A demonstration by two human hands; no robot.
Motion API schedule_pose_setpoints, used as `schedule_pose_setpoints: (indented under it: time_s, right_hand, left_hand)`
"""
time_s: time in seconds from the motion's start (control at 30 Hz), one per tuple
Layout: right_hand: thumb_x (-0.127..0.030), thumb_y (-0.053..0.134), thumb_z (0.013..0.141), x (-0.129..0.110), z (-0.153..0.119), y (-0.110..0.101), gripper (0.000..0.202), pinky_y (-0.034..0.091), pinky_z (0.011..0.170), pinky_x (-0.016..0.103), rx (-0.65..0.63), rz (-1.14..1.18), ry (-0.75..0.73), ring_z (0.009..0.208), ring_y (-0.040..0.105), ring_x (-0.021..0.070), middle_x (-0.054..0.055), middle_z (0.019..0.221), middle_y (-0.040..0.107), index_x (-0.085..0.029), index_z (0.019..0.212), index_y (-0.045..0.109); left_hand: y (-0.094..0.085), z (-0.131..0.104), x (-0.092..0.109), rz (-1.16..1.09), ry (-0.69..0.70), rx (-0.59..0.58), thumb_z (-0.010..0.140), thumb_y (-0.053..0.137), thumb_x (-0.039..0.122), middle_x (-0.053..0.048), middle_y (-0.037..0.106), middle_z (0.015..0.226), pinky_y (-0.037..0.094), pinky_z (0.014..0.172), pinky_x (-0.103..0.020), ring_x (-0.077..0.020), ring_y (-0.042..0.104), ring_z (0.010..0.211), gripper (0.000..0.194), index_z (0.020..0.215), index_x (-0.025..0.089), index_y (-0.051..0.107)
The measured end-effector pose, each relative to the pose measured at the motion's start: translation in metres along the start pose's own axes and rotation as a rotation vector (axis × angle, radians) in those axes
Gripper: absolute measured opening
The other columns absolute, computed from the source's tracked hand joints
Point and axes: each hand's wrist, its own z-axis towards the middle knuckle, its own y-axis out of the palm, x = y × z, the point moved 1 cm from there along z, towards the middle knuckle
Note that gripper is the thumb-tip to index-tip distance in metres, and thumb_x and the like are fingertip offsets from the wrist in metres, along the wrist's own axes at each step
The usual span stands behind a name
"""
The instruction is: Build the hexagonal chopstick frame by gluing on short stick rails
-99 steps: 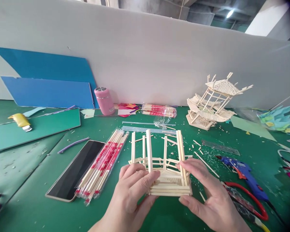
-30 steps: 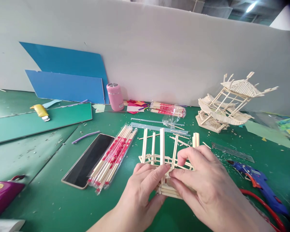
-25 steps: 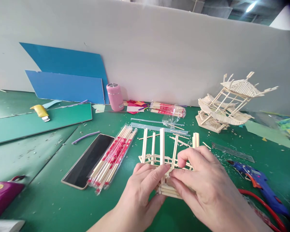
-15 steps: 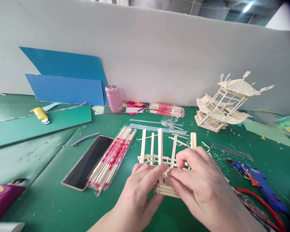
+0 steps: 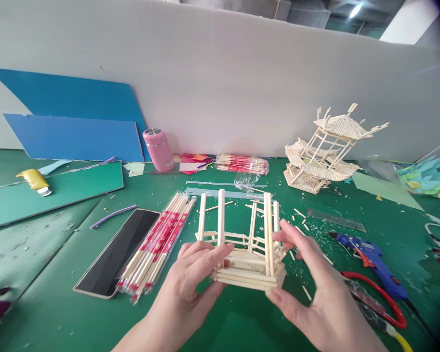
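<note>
A small frame of pale wooden sticks, with a layered base, low railings and upright posts, is raised in front of me. My left hand is closed on its left front corner, thumb and fingers around the base and a post. My right hand is at the right side, fingers apart, the thumb by the base's right front corner and the index finger beside the right posts. Nothing shows between its fingers. The left fingers cover part of the near left railing.
A finished stick pavilion stands at the back right. A blue glue gun and red-handled pliers lie right. Left are packed sticks, a phone and a yellow tube. A pink cup stands behind.
My right hand has drawn back from the front of the frame and spread its fingers at the right side. The frame has turned; my left hand still grips it. The view has shifted right.
</note>
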Motion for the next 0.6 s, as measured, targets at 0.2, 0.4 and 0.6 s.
schedule_pose_setpoints:
  time_s: [0.2,0.4,0.6]
  right_hand:
    - [-0.042,0.058,0.079,-0.0047,0.0005,0.0096,0.071,0.052,0.078,0.031,-0.015,-0.008,-0.035,0.104,0.053,0.0223,0.008,0.114,0.052,-0.024,0.138,0.025]
    - [-0.041,0.057,0.08,-0.0035,0.001,0.0075,0.066,0.051,0.076,0.031,0.0,0.001,-0.09,0.101,0.052,0.0214,0.007,0.113,0.053,-0.025,0.136,0.027]
    - [-0.031,0.059,0.081,-0.0023,0.0042,0.0064,0.052,0.046,0.087,0.035,-0.035,0.012,-0.198,0.109,0.043,0.0214,0.005,0.114,0.051,-0.025,0.128,0.038]
  left_hand:
    - [-0.001,0.0006,-0.0021,-0.031,-0.028,-0.021,0.084,0.05,0.011,-0.004,0.066,0.098,0.046,0.077,-0.029,-0.0174,0.057,0.091,0.041,0.122,0.023,0.041]
    - [-0.0031,0.0001,-0.0011,-0.022,-0.025,-0.042,0.083,0.057,0.019,-0.005,0.065,0.099,0.046,0.079,-0.032,-0.0196,0.055,0.093,0.043,0.123,0.023,0.042]
    - [-0.003,0.0056,0.005,-0.057,-0.024,-0.095,0.081,0.06,0.024,-0.002,0.064,0.089,0.047,0.077,-0.034,-0.0189,0.056,0.085,0.038,0.118,0.025,0.048]
